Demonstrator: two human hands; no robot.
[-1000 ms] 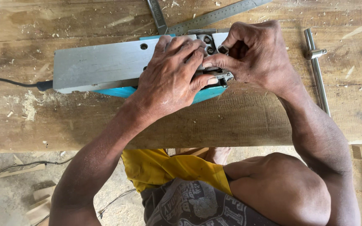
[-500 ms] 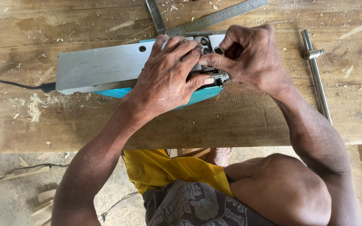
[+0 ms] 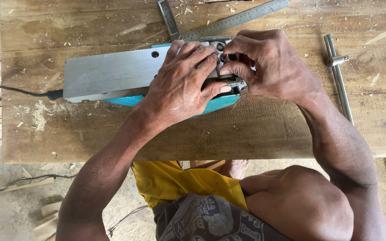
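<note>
An electric planer (image 3: 108, 73) with a teal body lies upside down on the wooden workbench (image 3: 255, 134), its grey metal sole facing up. My left hand (image 3: 182, 85) presses down over the planer's right half, fingers spread across the sole and thumb against the teal side. My right hand (image 3: 269, 64) is curled at the planer's right end, fingertips pinching at the metal parts there. What the fingers hold is hidden. A black cord (image 3: 23, 92) leaves the planer's left end.
A metal square ruler (image 3: 233, 20) lies at the bench's far edge. A steel rod with a clamp piece (image 3: 339, 76) lies at the right. Sawdust and chips dot the bench. Wood offcuts (image 3: 45, 223) and a cable lie on the floor at the left.
Both hands stay on the planer's right end. The fingers have shifted slightly. The view has drifted a little, so the planer sits slightly further right.
</note>
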